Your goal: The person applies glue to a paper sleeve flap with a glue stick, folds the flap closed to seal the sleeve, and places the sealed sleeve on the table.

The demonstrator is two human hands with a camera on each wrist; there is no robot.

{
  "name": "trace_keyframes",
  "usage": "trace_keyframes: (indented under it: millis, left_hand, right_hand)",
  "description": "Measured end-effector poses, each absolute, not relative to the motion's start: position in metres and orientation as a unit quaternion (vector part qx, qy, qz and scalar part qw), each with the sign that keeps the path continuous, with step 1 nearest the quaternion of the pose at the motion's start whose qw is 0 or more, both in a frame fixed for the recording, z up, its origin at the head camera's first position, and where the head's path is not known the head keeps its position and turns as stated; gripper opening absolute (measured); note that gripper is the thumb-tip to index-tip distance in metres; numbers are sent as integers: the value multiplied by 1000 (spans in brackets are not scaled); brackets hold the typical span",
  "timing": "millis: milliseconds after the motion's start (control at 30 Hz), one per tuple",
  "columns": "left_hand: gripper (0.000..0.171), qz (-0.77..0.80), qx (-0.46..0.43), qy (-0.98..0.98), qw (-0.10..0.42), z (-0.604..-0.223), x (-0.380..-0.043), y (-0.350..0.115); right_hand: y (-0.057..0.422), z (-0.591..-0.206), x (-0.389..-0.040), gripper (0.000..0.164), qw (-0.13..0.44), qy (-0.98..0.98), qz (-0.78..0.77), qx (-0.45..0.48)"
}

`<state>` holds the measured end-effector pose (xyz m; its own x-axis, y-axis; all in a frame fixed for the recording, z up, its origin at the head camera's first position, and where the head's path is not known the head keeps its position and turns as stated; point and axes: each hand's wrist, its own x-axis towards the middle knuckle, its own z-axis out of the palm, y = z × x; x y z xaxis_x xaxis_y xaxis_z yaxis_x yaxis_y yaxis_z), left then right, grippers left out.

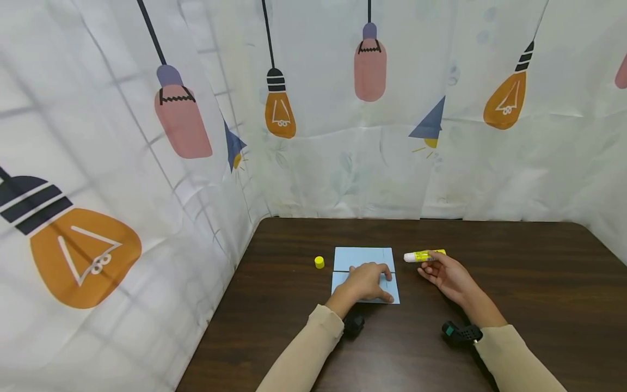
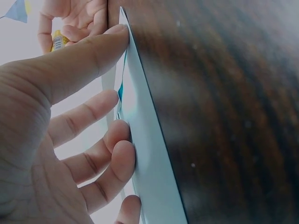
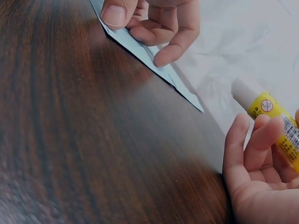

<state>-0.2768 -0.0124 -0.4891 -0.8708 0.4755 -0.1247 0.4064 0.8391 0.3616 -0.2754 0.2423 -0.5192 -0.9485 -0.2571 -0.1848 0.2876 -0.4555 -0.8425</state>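
Note:
A light blue paper lies on the table, with a dark line running across its middle. My left hand rests on its near half, thumb and fingertips spread and touching the surface. In the left wrist view, the paper's edge lifts slightly from the wood beside the fingers. To the right of the paper, my right hand holds a yellow glue stick between thumb and fingers. The uncapped white end of the glue stick points left, toward the paper. Its yellow cap stands left of the paper.
The dark wooden table reaches back to a pale curtain printed with lamps and bulbs. More of that curtain hangs along the table's left edge. A dark band with a device sits on the right wrist.

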Motion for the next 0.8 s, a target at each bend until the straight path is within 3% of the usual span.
trace_keyframes:
  millis: [467,800]
  left_hand:
    - [39,164,264,946,96,-487,-279,-13]
    - [20,261,246,933,28,-483,-281,-18]
  right_hand:
    - [244,-516,-276,26,164,504,-848,8]
    - [244,-516,-276,18,170,489,-856,12]
